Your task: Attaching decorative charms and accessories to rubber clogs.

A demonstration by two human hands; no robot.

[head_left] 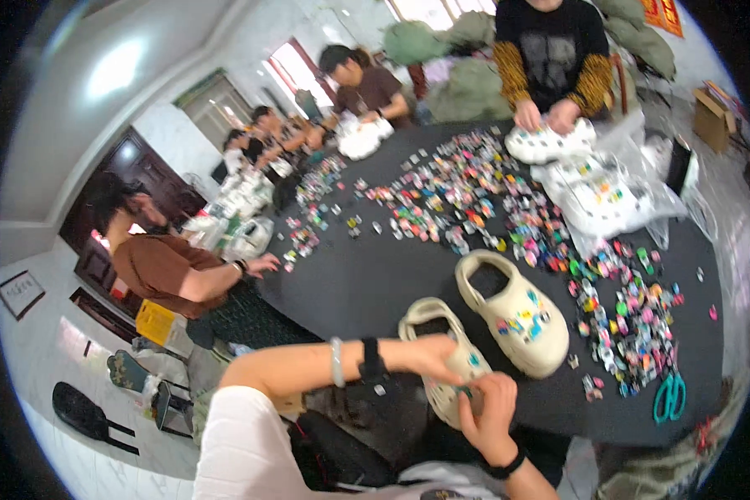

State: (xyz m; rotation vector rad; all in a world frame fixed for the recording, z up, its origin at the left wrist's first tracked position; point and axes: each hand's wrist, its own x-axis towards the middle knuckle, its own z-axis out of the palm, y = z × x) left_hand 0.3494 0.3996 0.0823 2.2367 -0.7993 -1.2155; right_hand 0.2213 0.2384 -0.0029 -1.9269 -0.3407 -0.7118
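Note:
A cream clog (444, 394) with a heel strap is tilted at the near table edge. My left hand (433, 357) is wrapped round its side, beside a small teal charm (474, 360) on its upper. The fingers of my right hand (490, 410) are pinched together against the front of the clog, by a small greenish bit; what they hold is mostly hidden. Just to the right, a second cream clog (532, 337) stands upright on the black table (342, 279), with several colourful charms on its upper. Neither hand touches it.
Loose charms (629, 333) spread over the right and far table. Teal-handled scissors (669, 397) lie at the right edge. Plastic bags hold a white clog (604, 200). Across the table a person handles another white clog (550, 142); more people work along the left side.

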